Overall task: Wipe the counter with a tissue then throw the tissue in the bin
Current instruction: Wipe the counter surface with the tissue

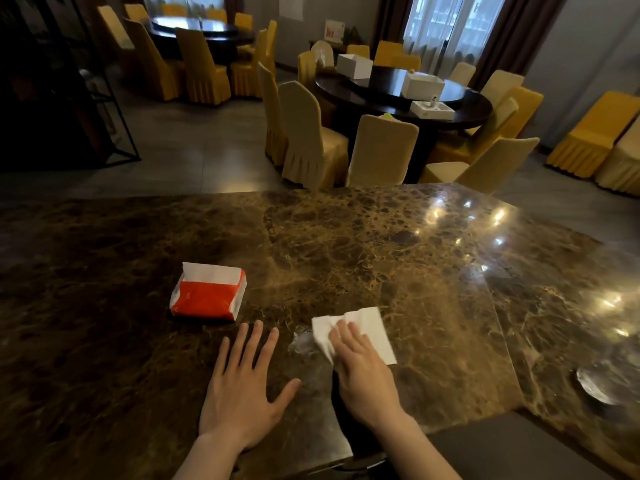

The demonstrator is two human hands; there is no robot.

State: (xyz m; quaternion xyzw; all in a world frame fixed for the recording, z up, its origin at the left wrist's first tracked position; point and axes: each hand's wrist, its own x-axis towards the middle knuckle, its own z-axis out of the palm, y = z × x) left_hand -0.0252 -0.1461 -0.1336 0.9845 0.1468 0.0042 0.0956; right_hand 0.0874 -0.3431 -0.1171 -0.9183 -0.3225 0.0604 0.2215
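In the lower centre of the frame the right hand (360,372) lies flat on a white tissue (367,327), its grip released, palm and fingers pressing the sheet against the brown marble desk (346,244). Pressing flat like this, not pinching, probably keeps more of the paper on the stone for wiping. Just left of the tissue a pale, dull smear (303,342) shows on the polish, likely the patch being worked on. The left hand (242,393) rests lower centre-left, fingers spread and holding nothing, seemingly bracing the body. Above it, left of centre, sits a red tissue pack (207,296) with white paper standing from its torn top, near enough for another sheet. No writing on the pack is legible. No bin is in view, so disposal looks some way off.
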